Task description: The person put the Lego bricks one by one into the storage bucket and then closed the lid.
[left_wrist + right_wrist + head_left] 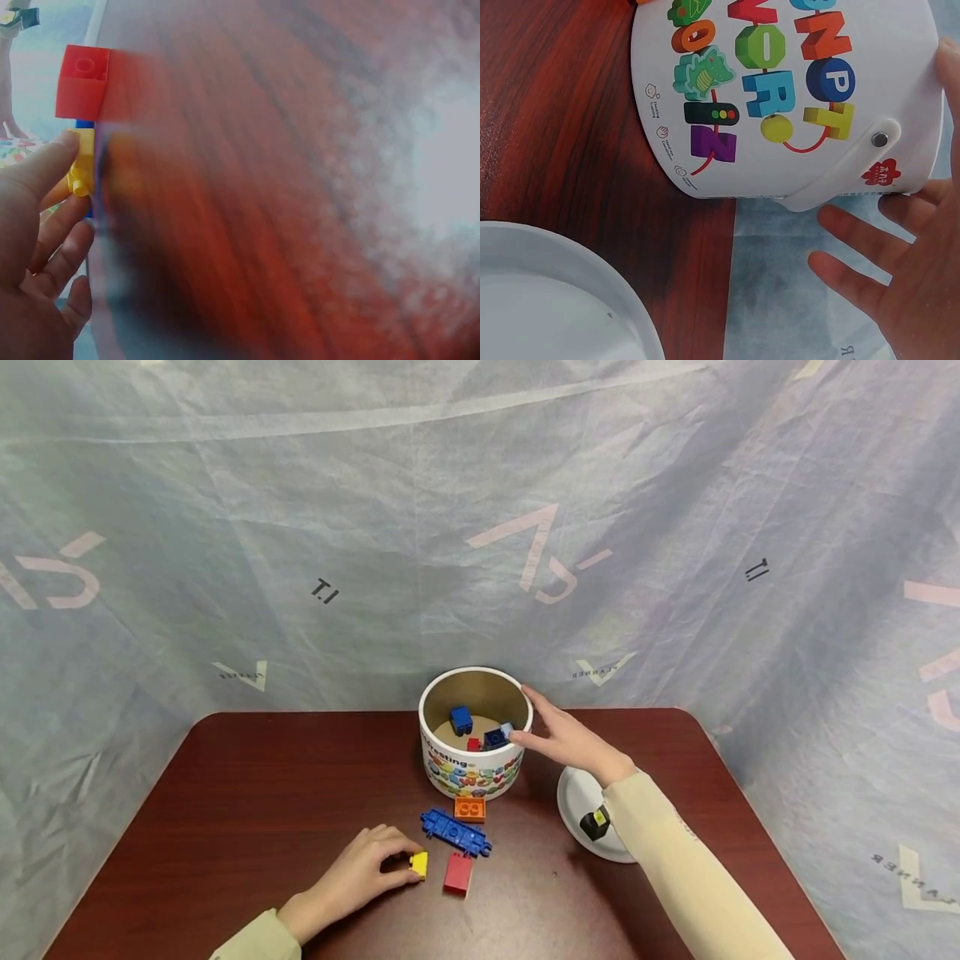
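My left hand [367, 864] pinches a small yellow brick [419, 864] between thumb and fingertips, just above the table. Beside it lies a red brick [458, 873], also seen in the left wrist view. A blue flat base piece [455, 832] and an orange brick [470, 810] lie farther back. My right hand [566, 739] rests at the right rim of a white printed bucket [472, 772], its fingers fairly straight and spread. Inside the bucket are a blue brick [461, 720], a dark blue brick [495, 739] and a small red piece [474, 744].
A white round lid [573, 802] lies right of the bucket, partly under the right forearm. On it sits a black piece with a yellow part [595, 823]. The brown table [247, 810] ends at a grey cloth [360, 527] behind.
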Available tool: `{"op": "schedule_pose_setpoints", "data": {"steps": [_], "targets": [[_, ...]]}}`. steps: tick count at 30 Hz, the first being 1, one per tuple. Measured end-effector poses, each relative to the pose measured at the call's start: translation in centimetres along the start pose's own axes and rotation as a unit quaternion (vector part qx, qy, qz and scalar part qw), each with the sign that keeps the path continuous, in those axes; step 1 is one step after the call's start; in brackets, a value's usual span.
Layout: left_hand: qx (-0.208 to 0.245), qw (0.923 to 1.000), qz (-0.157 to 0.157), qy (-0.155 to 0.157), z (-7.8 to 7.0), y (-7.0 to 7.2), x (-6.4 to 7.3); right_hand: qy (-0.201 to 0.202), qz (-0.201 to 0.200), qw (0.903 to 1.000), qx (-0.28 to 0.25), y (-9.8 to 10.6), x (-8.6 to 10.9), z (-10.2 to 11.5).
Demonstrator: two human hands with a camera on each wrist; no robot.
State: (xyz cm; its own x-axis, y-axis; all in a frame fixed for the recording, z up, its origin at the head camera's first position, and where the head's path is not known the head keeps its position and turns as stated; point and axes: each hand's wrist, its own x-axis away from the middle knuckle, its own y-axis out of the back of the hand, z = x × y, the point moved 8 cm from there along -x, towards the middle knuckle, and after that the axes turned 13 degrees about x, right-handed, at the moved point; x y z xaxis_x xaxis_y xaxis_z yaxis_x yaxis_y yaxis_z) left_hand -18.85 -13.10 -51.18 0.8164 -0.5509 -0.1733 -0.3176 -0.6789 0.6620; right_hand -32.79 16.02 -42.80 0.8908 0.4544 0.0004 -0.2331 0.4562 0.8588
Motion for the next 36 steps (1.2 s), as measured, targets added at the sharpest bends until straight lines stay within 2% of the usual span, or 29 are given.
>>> {"op": "schedule_pose_setpoints", "data": {"steps": [4, 9, 16, 20, 29, 36], "targets": [[-0.012, 0.9999, 0.002, -0.005, -0.7, 0.0, 0.0, -0.001, 0.005, 1.0, -0.004, -0.2, 0.3, 0.2], [-0.01, 0.9998, -0.013, -0.012, -1.3, 0.5, -0.1, 0.003, 0.01, 0.9999, 0.0, -0.6, 0.5, 0.3], [-0.022, 0.9997, -0.008, -0.004, -2.6, 1.6, -1.6, 0.009, 0.01, 0.9999, -0.002, -0.3, 0.3, 0.3], [-0.031, 0.9992, -0.017, -0.018, -3.8, 2.9, -2.8, 0.011, 0.013, 0.9998, -0.006, 0.0, 0.2, 0.1], [-0.029, 0.9948, -0.074, -0.065, -6.6, 7.1, -5.4, 0.003, 0.016, 0.9998, -0.007, 0.2, -0.1, -0.4], [-0.034, 0.9919, -0.093, -0.08, -7.6, 9.1, -6.6, 0.011, 0.013, 0.9996, -0.024, 0.1, -0.2, -0.4]]}}
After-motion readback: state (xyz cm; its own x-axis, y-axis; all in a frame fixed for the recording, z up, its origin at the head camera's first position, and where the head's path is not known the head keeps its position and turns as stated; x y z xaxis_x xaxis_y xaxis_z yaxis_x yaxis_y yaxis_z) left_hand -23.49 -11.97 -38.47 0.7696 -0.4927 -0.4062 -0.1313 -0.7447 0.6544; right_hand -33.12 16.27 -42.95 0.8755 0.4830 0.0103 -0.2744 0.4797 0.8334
